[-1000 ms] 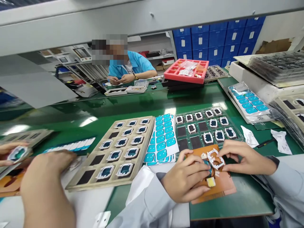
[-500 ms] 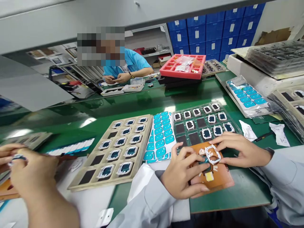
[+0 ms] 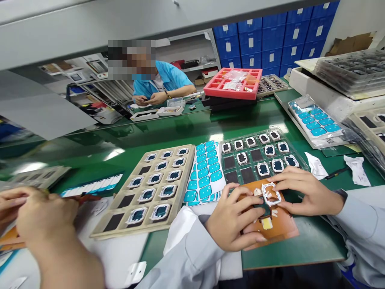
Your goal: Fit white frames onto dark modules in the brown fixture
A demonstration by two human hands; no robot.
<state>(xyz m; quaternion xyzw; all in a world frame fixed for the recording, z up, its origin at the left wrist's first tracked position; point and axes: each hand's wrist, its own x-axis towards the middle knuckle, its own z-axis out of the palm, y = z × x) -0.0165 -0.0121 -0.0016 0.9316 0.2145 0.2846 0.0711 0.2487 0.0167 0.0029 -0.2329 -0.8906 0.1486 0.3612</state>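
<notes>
One white frame [image 3: 265, 195]: over the orange board [image 3: 284, 228]
Right hand [image 3: 308, 193]: pinches the frame between thumb and fingers
Left hand [image 3: 236, 218]: at the dark green piece [image 3: 266, 210]; gripping or not, cannot tell

Creased, pale grey-blue sleeves [image 3: 186, 257], darker lining [image 3: 343, 196] inside the cuffs [image 3: 208, 244], left hand [image 3: 234, 220] and right hand [image 3: 309, 193] bare.

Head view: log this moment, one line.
left hand: on dark green rounded piece | right hand: holding white squarish frame | below: orange flat board
</notes>
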